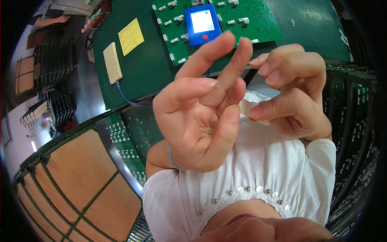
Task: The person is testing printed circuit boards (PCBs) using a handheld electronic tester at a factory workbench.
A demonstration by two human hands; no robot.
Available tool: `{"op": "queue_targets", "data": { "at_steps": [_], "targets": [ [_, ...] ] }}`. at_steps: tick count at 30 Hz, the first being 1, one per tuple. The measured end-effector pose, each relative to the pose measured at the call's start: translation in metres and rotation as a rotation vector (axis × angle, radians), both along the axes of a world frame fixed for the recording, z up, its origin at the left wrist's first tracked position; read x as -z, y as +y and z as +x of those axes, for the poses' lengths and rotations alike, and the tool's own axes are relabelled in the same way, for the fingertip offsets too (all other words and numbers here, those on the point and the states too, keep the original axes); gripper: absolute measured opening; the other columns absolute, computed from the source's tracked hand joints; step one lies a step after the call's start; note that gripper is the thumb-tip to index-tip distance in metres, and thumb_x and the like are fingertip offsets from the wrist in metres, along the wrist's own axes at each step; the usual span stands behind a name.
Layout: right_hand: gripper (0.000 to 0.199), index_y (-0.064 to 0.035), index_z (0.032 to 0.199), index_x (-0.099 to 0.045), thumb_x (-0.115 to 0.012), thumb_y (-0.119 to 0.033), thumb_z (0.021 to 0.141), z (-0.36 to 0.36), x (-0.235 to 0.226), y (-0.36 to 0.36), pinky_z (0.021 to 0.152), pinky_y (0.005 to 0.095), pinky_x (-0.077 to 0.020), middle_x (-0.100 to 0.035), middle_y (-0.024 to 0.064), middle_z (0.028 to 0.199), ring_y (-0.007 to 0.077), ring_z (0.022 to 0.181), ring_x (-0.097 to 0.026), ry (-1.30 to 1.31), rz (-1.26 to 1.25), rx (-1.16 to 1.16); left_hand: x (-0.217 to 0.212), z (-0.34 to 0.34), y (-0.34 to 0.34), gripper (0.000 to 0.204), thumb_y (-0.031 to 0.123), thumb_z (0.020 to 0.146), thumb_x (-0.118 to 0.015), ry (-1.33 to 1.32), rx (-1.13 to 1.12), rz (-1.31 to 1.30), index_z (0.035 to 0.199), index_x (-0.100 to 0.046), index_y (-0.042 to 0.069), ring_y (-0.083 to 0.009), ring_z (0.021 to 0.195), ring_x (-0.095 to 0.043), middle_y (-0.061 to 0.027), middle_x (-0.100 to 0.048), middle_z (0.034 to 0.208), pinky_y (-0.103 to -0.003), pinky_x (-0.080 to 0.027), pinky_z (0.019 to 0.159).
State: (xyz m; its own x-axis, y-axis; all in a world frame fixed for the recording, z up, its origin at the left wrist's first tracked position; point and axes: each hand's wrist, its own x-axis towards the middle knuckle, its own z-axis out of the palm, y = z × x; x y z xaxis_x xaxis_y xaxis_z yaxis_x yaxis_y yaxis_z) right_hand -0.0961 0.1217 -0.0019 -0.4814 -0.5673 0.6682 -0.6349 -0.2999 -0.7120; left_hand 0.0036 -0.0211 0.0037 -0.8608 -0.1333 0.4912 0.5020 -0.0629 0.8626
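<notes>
While both hands are raised close to the camera, above the near edge of the green tabletop (153,68), the left hand (197,121) stands open, palm toward the viewer, its fingers apart and bent, holding nothing that shows. The right hand (294,92) pinches a white scrap (253,101), tape or thin paper, between thumb and forefinger, just beside the left fingertips; the scrap touches or nearly touches the left ring finger, and which cannot be told.

In my judgement the scrap could slip from so light a pinch and drop onto the white blouse (262,169), where white on white would hide it. It could also cling or crease if the left fingers close on it unevenly.

Counted: one scrap, two hands. On the tabletop lie one green circuit board (242,28) at the far edge, one blue device (202,24) with a lit screen upon it, one yellow note (131,36) and one beige block (112,62) with a thin cable, toward the left edge. One wooden rack (80,181) sits below, lower left.
</notes>
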Motion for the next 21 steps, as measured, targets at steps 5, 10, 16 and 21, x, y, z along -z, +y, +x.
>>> {"op": "queue_targets", "data": {
  "at_steps": [5,10,16,21],
  "targets": [
    [0.023,-0.0065,0.073,-0.060,-0.079,-0.001,0.062,0.0054,0.0001,-0.0042,0.083,0.0421,-0.0516,-0.045,0.0053,0.092,0.0220,0.088,-0.053,-0.103,-0.055,-0.024,0.0007,-0.0018,0.0001,0.069,-0.023,0.074,-0.036,0.037,0.006,-0.058,0.131,-0.026,0.014,-0.0512,0.129,-0.028,-0.0307,-0.008,0.147,-0.030,-0.043,0.099],
    [0.021,-0.0041,0.074,-0.060,-0.075,0.006,0.065,0.0077,0.0040,-0.0055,0.080,0.0398,-0.0548,-0.046,0.0056,0.089,0.0204,0.083,-0.055,-0.174,-0.155,-0.016,-0.0012,-0.0025,-0.0015,0.076,-0.026,0.072,-0.035,0.048,-0.004,-0.146,0.134,-0.025,0.017,-0.0519,0.131,-0.022,-0.0274,0.002,0.149,-0.033,-0.044,0.099],
    [0.021,-0.0045,0.081,-0.064,-0.071,0.010,0.068,0.0070,0.0077,-0.0018,0.079,0.0379,-0.0554,-0.046,0.0055,0.090,0.0192,0.082,-0.055,-0.241,-0.148,-0.065,0.0010,-0.0014,-0.0002,0.079,-0.028,0.071,-0.035,0.070,0.009,-0.131,0.134,-0.024,0.019,-0.0517,0.132,-0.017,-0.0238,0.009,0.150,-0.036,-0.042,0.101],
    [0.023,-0.0061,0.083,-0.064,-0.072,0.009,0.069,0.0060,0.0090,-0.0015,0.079,0.0364,-0.0557,-0.046,0.0052,0.092,0.0186,0.082,-0.055,-0.226,-0.133,-0.063,0.0028,-0.0016,-0.0029,0.078,-0.027,0.071,-0.035,0.081,0.011,-0.166,0.134,-0.024,0.017,-0.0517,0.132,-0.015,-0.0243,0.011,0.149,-0.037,-0.040,0.102]
  ]
}}
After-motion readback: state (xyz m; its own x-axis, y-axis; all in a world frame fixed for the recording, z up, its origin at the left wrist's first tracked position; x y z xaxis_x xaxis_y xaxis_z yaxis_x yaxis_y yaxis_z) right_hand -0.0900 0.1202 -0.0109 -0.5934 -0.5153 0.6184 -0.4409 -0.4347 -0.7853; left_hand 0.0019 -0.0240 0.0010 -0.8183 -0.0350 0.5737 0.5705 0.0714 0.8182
